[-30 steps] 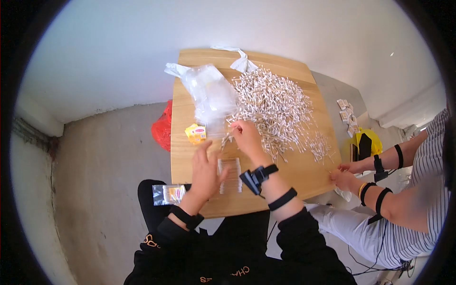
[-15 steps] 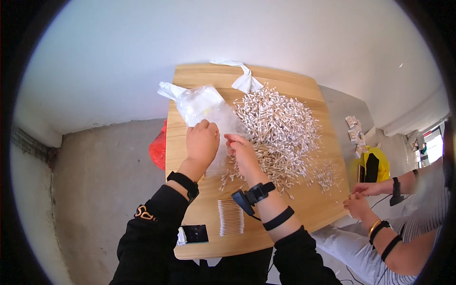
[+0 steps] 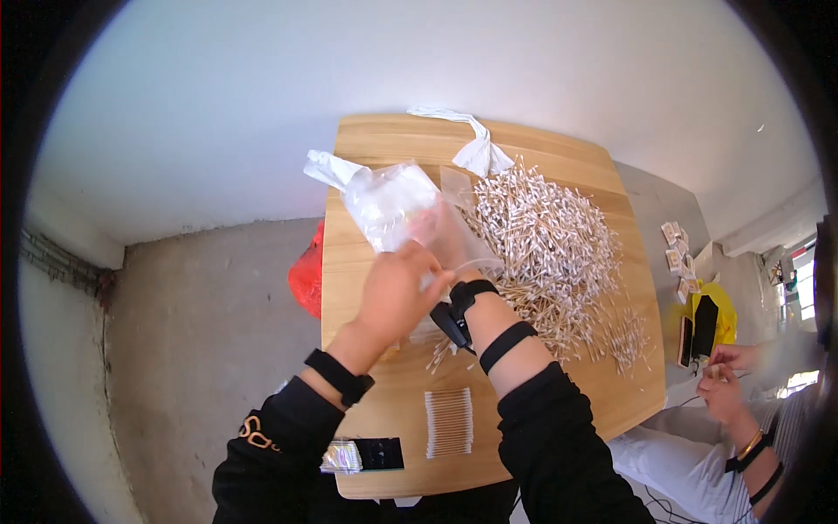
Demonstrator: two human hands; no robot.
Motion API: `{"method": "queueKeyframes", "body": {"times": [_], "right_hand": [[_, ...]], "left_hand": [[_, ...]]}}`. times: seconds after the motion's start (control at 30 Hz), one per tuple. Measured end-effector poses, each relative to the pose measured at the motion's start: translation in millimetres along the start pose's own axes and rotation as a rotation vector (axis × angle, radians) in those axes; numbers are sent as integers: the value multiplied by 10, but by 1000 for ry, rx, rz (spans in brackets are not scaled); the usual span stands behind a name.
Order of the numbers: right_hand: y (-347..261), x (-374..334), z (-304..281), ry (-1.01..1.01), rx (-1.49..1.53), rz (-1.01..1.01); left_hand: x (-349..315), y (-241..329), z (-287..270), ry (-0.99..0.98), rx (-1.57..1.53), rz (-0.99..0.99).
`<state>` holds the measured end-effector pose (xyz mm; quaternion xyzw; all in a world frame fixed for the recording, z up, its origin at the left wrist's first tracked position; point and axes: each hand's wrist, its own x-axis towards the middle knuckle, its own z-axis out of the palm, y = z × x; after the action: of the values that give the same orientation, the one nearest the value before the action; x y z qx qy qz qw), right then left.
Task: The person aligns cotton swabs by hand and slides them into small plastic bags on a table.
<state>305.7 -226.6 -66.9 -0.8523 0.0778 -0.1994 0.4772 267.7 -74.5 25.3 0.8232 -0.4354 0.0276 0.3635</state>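
Observation:
My left hand (image 3: 397,290) pinches the edge of a clear plastic bag (image 3: 470,244) over the middle left of the table. My right hand (image 3: 432,225) reaches inside this bag and shows only hazily through the film; its fingers are not clear. The bag's open rim lies around my right wrist. Beyond both hands lies a larger, crumpled clear bag (image 3: 371,205) with something white in it. Right beside my right wrist spreads a big heap of cotton swabs (image 3: 550,249). Nearer to me, a tidy row of cotton swabs (image 3: 449,424) lies side by side.
A dark flat object (image 3: 380,453) rests at the near left of the wooden table (image 3: 384,131). A white plastic piece (image 3: 480,153) lies at the back. Left of the table is a red bag (image 3: 305,278). At right, another person's hands (image 3: 723,384) work near a yellow bag (image 3: 717,310).
My right hand has gone forward into the clear bag, now spread open around it. My left hand has moved slightly right and toward me. The whole view has shifted a little.

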Motion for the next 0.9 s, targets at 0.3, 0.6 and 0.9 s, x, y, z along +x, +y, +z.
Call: {"method": "queueKeyframes", "body": {"times": [0.3, 0.6, 0.9], "right_hand": [[1, 129, 67, 69, 365, 339], [-41, 221, -234, -83, 530, 514], [-427, 192, -232, -68, 415, 327]], "left_hand": [[646, -1512, 11, 234, -250, -725], [903, -1582, 13, -228, -791, -802], [807, -1489, -36, -241, -786, -706]]}}
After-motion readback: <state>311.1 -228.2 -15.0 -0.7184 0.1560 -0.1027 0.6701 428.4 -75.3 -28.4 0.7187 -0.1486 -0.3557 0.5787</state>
